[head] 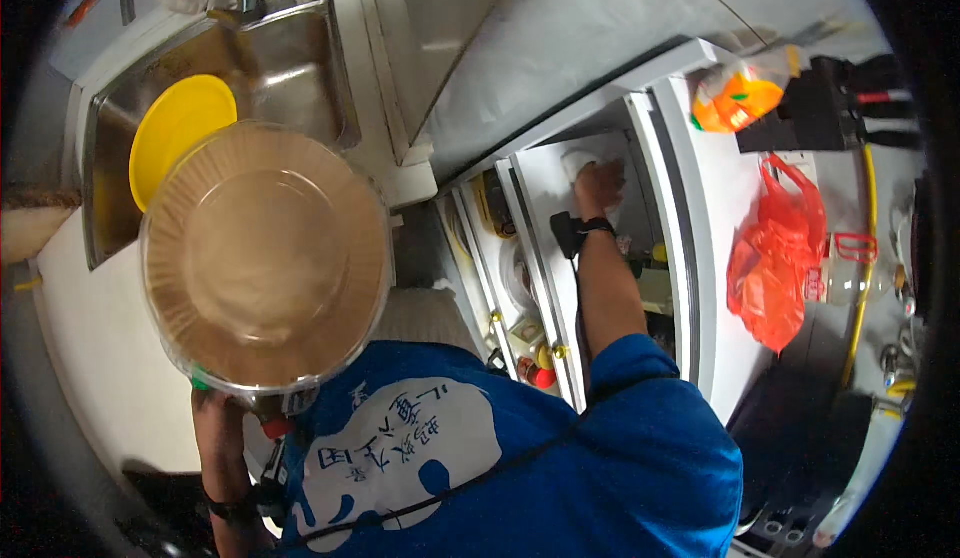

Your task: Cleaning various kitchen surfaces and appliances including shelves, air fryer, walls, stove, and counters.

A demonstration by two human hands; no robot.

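Observation:
A round brown paper bowl with a clear plastic lid [266, 258] fills the left of the view. Beneath its lower rim is my left hand [217, 408], largely hidden by it; the fingers do not show. A bottle with a red cap [276, 424] pokes out beside that hand. My right hand [598, 183] reaches inside a white refrigerator [679, 258], near a pale, blurred item [579, 164]; whether the fingers grip it cannot be made out. The refrigerator door [491, 288] stands open, with jars and other items on its shelves.
At the upper left, a yellow plastic basin [184, 134] leans in a stainless steel sink [300, 70]. A red plastic bag [776, 258] hangs at the refrigerator's right side, beside a clear bottle [847, 280]. An orange-printed packet [739, 100] lies higher up.

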